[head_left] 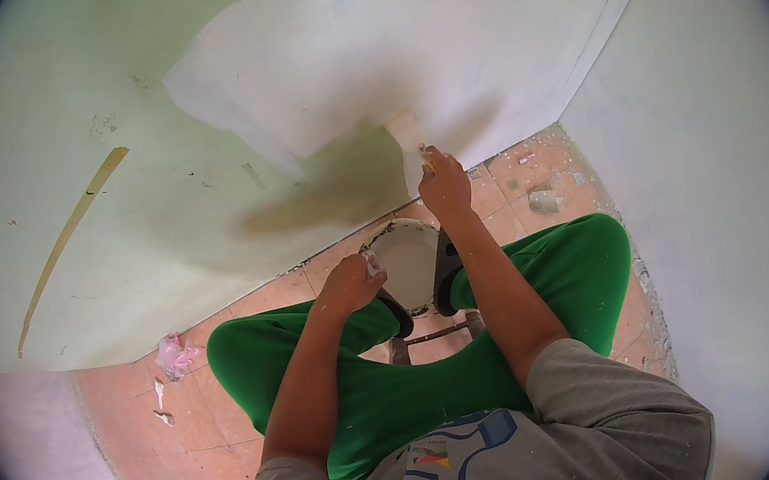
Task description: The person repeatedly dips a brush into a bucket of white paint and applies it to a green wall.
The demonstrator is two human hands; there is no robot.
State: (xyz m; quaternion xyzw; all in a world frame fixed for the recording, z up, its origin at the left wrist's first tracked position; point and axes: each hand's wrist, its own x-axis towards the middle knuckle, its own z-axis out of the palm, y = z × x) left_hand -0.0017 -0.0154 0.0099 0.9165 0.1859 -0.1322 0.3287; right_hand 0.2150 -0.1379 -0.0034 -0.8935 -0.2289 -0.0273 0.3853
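Observation:
My right hand (pixel 445 186) is closed around the handle of a paintbrush (pixel 408 132), whose pale, wide end lies against the lower wall. The wall (pixel 287 70) is light green, with a large white-coated area above and around the brush. Between my feet stands a round bucket (pixel 406 261) of whitish paint, its rim smeared and dark in spots. At the bucket's left rim, my left hand (pixel 352 284) is closed, with something whitish at its fingers. Those fingers are partly hidden from above.
A strip of yellowish tape (pixel 68 245) clings to the green wall. Pink crumpled plastic (pixel 176 356) lies on the tiled floor (pixel 204 416) at left. Toward the right corner sits a whitish cup-like piece (pixel 544 200) among scraps. Another wall (pixel 712 171) rises at right.

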